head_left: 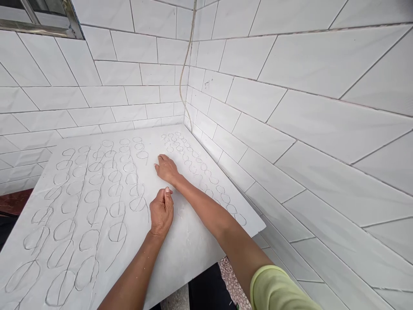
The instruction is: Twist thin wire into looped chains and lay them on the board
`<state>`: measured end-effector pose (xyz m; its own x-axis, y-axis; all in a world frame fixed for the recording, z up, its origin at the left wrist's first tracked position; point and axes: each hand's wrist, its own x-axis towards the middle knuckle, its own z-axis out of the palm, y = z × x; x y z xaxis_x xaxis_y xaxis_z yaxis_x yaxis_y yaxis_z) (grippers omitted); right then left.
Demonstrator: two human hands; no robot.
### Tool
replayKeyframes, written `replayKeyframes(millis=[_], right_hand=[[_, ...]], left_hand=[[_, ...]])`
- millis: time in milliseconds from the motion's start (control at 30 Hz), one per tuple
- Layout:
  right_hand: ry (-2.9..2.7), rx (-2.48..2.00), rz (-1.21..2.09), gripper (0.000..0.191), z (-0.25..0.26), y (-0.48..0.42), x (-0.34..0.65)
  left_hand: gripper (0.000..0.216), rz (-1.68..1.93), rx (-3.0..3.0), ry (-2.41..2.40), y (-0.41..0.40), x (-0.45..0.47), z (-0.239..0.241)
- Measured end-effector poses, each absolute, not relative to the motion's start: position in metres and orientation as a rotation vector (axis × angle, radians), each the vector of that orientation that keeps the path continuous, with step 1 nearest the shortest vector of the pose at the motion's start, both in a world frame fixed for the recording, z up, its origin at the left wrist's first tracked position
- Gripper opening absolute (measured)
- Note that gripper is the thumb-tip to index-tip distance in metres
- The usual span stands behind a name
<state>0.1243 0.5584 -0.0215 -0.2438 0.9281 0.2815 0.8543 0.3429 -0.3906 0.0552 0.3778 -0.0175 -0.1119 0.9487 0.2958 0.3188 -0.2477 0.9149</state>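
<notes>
My left hand [161, 211] is closed in a fist above the white tabletop [185, 241], thumb pressed on the index finger. Whatever it may hold is hidden. Just beyond it, my right hand [167, 168] reaches low over the tabletop, its thumb apart from the fingers, and nothing shows in it. To the left lie columns of thin dark wire-like rings [117, 231], with long thin strands running through them. A line of smaller rings [203, 166] runs along the right side of the tabletop, passing beyond my right forearm.
White tiled walls [245, 133] meet at the corner behind the tabletop and close off its right side. A thin cable [184, 69] hangs down the corner. At upper left is a metal-framed window [41, 29]. Speckled floor [232, 282] shows below the near edge.
</notes>
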Motion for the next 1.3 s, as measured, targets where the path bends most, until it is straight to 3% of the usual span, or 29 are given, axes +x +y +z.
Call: replayKeyframes(millis=[367, 567, 1133, 1300], right_hand=[[-2.279, -1.472, 0.208, 0.042, -0.014, 0.563, 0.102], [-2.441, -1.413, 0.164, 0.059, -0.016, 0.597, 0.096], [-2.526, -1.323, -0.051, 0.023, -0.03, 0.495, 0.15], [-2.545, -1.218, -0.051, 0.019, -0.028, 0.473, 0.159]], left_hand=[[0.037, 1.349, 1.597, 1.389, 0.376, 0.058, -0.022], [0.038, 1.331, 1.566, 1.363, 0.376, 0.059, -0.024], [0.039, 1.466, 1.606, 1.324, 0.379, 0.058, -0.025], [0.036, 1.512, 1.601, 1.285, 0.378, 0.058, -0.023]])
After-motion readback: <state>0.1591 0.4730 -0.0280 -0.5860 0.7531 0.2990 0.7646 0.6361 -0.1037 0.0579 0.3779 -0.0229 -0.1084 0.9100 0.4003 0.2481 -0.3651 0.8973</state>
